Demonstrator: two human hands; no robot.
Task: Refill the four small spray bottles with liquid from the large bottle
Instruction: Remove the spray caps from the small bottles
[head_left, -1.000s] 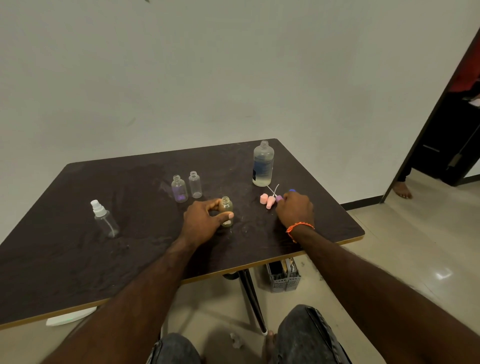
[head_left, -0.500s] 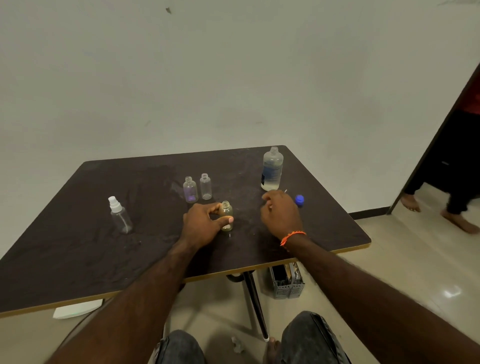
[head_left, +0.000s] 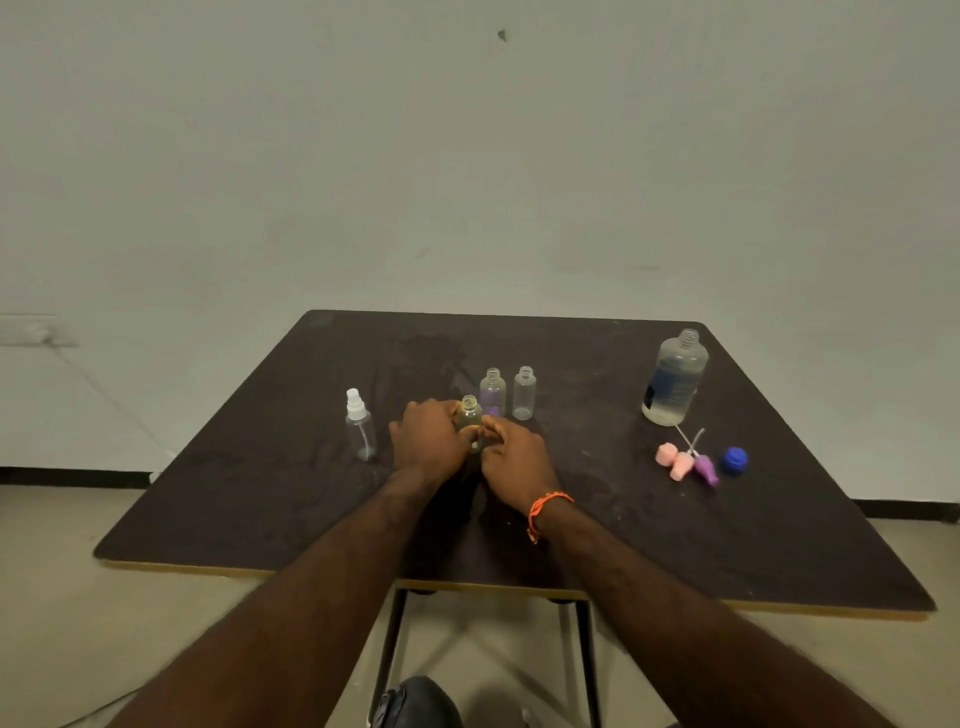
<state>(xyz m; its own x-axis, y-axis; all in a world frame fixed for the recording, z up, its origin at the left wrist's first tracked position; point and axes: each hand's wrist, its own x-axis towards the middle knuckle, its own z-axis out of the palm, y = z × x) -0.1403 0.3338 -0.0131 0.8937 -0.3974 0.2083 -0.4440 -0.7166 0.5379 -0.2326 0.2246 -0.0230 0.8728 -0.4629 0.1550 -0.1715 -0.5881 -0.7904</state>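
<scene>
My left hand (head_left: 428, 441) grips a small yellowish bottle (head_left: 469, 413), open at the top, standing on the dark table (head_left: 623, 519). My right hand (head_left: 514, 460) touches the same bottle's lower part with curled fingers. Two more uncapped small bottles, one purple-tinted (head_left: 492, 392) and one clear (head_left: 524, 392), stand just behind. A fourth small clear bottle (head_left: 359, 432) with a white spray top stands to the left. The large uncapped bottle (head_left: 674, 378), partly filled with clear liquid, stands at the far right.
Loose pink spray tops (head_left: 674, 460), a purple spray top (head_left: 705, 467) and a blue cap (head_left: 734, 460) lie in front of the large bottle. The table's front edge (head_left: 519, 590) is close to me, and a grey wall rises behind.
My right hand left the spray tops on the right and came left to the yellowish bottle. My left hand kept hold of that bottle. The camera view turned left.
</scene>
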